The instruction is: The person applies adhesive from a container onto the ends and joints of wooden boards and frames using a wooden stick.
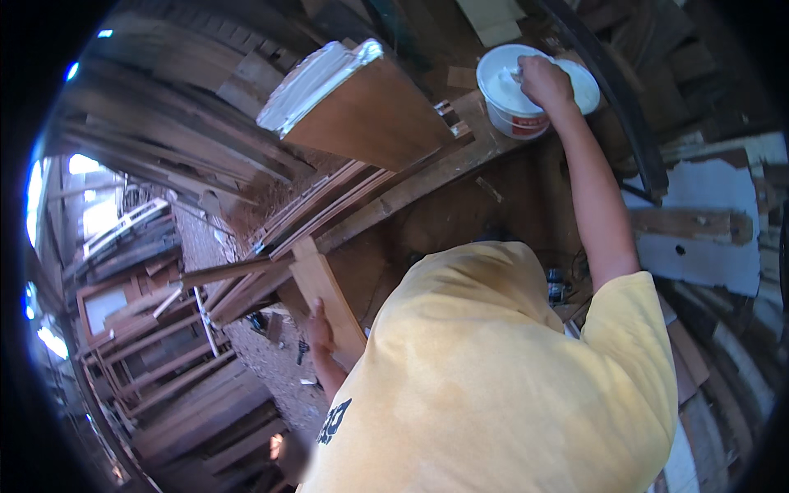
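My right hand [546, 84] is closed over the mouth of a white plastic bucket [498, 117] with a red label. Its fingers pinch something small and whitish that I cannot make out against the white contents. Beside the bucket, partly behind my wrist, lies a white round lid-like piece [585, 89]. Low on the left, my left hand [320, 330] grips the edge of a light wooden board [329, 297], thumb on its face. The board slants from a workbench [382, 205] toward my body. My yellow shirt covers much of the lower middle.
A thick wooden block or stack [370, 115] with a white-coated top stands on the bench. Long wooden strips [316, 209] lie along it. A dark curved bar [620, 99] crosses at the right, near a white panel [711, 246]. Stacked timber [177, 357] fills the left side.
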Demonstrator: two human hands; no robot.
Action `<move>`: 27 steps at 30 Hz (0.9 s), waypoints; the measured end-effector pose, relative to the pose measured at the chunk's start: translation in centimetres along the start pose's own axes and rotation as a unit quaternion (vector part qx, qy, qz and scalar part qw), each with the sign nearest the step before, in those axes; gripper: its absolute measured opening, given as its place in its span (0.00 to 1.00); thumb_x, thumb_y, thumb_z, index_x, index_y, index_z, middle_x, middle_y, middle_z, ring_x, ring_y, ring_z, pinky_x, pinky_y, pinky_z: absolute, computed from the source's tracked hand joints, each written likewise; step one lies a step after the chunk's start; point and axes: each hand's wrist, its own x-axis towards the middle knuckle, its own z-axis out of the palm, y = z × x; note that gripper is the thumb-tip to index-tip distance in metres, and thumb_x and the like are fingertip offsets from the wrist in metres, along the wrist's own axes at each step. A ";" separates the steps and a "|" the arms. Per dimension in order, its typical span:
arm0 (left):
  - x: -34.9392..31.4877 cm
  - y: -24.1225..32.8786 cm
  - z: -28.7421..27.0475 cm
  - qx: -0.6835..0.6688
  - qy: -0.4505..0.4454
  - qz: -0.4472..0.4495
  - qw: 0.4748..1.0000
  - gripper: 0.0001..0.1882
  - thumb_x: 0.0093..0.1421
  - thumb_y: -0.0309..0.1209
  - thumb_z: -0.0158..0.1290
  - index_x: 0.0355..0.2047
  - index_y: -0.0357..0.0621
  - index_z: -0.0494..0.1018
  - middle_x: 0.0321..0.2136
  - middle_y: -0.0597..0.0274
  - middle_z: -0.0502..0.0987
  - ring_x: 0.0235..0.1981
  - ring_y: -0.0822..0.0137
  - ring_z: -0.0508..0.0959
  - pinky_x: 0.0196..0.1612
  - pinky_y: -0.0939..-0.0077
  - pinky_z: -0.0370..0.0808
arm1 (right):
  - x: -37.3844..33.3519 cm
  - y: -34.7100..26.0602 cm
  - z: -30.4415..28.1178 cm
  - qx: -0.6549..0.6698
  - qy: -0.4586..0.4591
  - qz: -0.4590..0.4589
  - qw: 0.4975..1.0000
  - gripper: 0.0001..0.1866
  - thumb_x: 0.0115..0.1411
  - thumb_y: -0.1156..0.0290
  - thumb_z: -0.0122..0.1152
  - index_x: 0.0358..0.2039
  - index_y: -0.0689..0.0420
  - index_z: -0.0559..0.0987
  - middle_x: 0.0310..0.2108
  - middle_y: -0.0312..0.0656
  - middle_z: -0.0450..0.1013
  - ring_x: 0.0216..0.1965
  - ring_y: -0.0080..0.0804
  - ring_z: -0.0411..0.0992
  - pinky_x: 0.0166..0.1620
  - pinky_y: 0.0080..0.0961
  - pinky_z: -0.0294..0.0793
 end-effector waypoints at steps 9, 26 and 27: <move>-6.8 11.6 0.1 -0.373 0.168 0.131 0.903 0.41 0.68 0.59 0.55 0.65 0.35 0.65 0.56 0.52 0.75 0.50 0.55 0.79 0.54 0.60 0.79 | 5.5 0.6 3.6 -0.027 -0.330 -0.083 0.940 0.08 0.58 0.73 0.60 0.32 0.61 0.87 0.30 0.48 0.82 0.30 0.36 0.82 0.30 0.36 0.78; -10.5 23.8 16.6 -0.677 -0.136 0.062 0.721 0.27 0.64 0.30 0.65 0.61 0.43 0.69 0.60 0.55 0.74 0.63 0.55 0.73 0.68 0.48 0.72 | -10.8 2.8 -12.5 0.549 -0.241 0.004 0.800 0.16 0.64 0.71 0.66 0.50 0.62 0.80 0.35 0.33 0.78 0.32 0.18 0.77 0.35 0.15 0.75; -10.9 24.0 16.8 -0.677 -0.137 0.059 0.721 0.27 0.64 0.30 0.65 0.61 0.43 0.69 0.60 0.55 0.74 0.63 0.55 0.73 0.68 0.48 0.72 | -12.0 2.3 -12.7 0.548 -0.242 0.006 0.801 0.16 0.64 0.71 0.66 0.50 0.62 0.80 0.35 0.33 0.78 0.32 0.18 0.77 0.35 0.15 0.75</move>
